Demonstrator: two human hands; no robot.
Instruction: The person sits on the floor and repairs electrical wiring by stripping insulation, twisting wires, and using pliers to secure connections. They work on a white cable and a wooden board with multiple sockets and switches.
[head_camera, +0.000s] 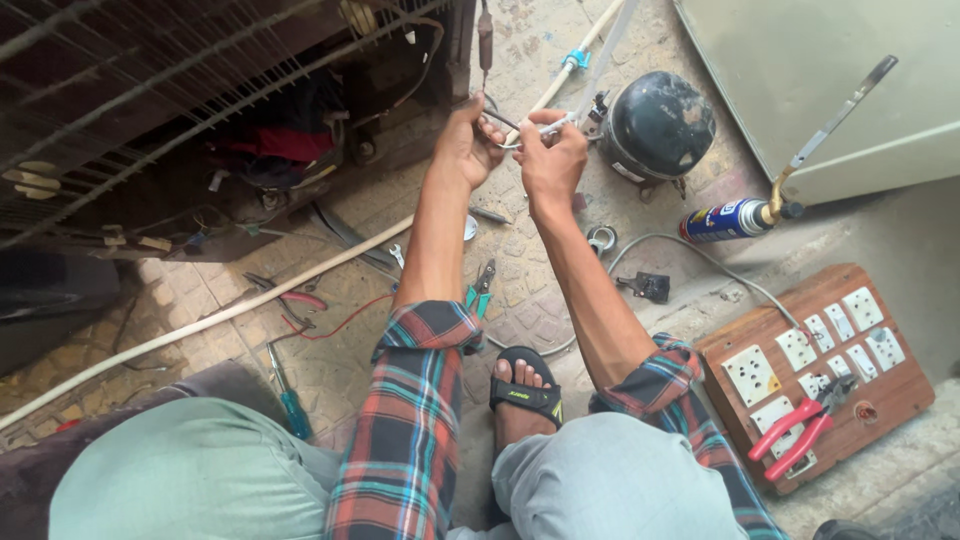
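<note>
Both hands meet at about 12 o'clock in the view, arms stretched out from rolled plaid sleeves. The left hand (468, 140) is closed around a thin curved metal tube (497, 118) that loops out of the back of the dark refrigerator chassis with its wire condenser grid (150, 90). The right hand (550, 160) is closed too, pinching the same thin tube where it joins a pale slim pipe (590, 50) running up toward 12 o'clock. The two hands are just beside each other, nearly touching.

At 1 o'clock from the hands, just beside them, sits a round black compressor (660, 122) on the paved floor (520, 280). Further toward 3 o'clock lies a blue gas torch can with a brass neck (730, 218). At 4 o'clock a brown wooden board of white sockets and switches (880, 400) carries red-handled pliers (800, 430). Below the hands, at 6 o'clock, a foot in a black sandal (525, 392) rests on the floor. At 8 o'clock lie a green-handled screwdriver (292, 408) and a long white hose (200, 325).
</note>
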